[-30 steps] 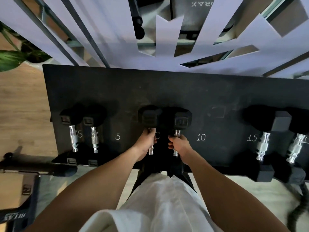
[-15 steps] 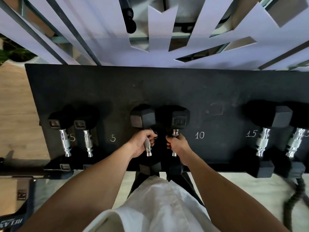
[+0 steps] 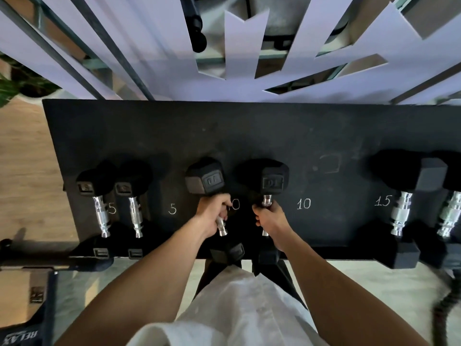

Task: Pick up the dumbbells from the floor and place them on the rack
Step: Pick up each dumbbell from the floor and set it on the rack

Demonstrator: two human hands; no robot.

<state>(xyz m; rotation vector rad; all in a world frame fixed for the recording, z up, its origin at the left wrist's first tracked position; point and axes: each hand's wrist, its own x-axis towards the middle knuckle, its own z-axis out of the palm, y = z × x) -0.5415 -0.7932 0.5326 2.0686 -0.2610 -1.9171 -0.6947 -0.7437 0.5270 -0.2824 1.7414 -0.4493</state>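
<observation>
Both hands clenched on chrome handles: left hand on the left 10 dumbbell, tilted toward 11 o'clock, right hand on the right 10 dumbbell, pointing at 12. Both over the black rack, near heads hanging past its 6 o'clock edge. Risky bit, probably: a tilted head rolling or slipping off that front lip onto feet. Tight at 9 o'clock beside the 5 pair; roomier at 3 before the 15s.

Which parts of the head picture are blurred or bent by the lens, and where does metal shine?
Head view: the right edge smears, blurring the 15 dumbbells; the wide lens bows the rack edge and fans the wall slats; the chrome handles of the 5 dumbbells glint.
</observation>
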